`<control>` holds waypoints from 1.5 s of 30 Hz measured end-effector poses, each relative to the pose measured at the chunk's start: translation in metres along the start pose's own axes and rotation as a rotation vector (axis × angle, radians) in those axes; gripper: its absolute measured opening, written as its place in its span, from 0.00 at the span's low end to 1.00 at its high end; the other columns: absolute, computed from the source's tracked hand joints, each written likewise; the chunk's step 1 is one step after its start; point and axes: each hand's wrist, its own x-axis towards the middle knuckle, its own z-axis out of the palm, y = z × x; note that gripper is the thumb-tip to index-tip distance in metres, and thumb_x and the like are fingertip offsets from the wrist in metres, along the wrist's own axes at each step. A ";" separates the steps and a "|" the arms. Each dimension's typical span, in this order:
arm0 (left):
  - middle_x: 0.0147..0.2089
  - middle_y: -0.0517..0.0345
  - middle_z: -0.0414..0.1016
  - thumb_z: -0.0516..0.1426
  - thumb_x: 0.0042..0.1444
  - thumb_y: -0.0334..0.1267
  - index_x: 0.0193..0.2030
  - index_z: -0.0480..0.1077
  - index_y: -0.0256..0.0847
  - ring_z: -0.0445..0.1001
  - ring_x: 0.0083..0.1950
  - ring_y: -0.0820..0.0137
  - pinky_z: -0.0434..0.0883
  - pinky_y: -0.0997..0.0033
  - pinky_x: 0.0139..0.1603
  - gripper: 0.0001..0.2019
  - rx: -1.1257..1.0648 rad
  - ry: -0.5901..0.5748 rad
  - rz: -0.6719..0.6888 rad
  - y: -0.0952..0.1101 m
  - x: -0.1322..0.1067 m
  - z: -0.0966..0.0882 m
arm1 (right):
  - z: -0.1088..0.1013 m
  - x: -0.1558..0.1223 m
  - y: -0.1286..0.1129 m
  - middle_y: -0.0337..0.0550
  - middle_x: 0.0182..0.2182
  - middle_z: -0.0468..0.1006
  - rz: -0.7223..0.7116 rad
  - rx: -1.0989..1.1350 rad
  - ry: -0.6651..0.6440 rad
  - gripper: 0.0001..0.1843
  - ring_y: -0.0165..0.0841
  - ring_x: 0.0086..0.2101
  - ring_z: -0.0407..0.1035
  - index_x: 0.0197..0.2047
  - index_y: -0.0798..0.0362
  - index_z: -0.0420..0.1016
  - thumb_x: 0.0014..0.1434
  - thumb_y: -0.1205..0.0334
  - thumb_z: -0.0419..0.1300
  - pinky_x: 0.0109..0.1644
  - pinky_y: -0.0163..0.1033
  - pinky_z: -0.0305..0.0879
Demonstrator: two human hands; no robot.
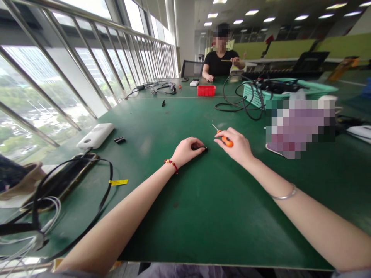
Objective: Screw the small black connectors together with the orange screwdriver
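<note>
My left hand rests on the green table, its fingers curled round a small black part. Most of that part is hidden, so its kind does not show. Just to the right, my right hand holds a screwdriver with an orange and black handle. Its thin metal shaft points up and away to the left, apart from the black part. Another small black piece lies on the table to the left of my left hand.
At left lie a white power bank, a phone and looped cables. A red tray stands toward the back, near a seated person. A turquoise basket with black cables sits at right, behind a pixelated item.
</note>
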 end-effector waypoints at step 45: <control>0.35 0.57 0.77 0.61 0.48 0.36 0.32 0.78 0.40 0.74 0.37 0.70 0.70 0.71 0.40 0.05 0.025 0.019 0.063 -0.002 0.001 0.001 | 0.021 -0.004 -0.007 0.39 0.37 0.70 -0.088 -0.125 -0.261 0.08 0.30 0.33 0.67 0.40 0.47 0.73 0.56 0.58 0.58 0.30 0.33 0.54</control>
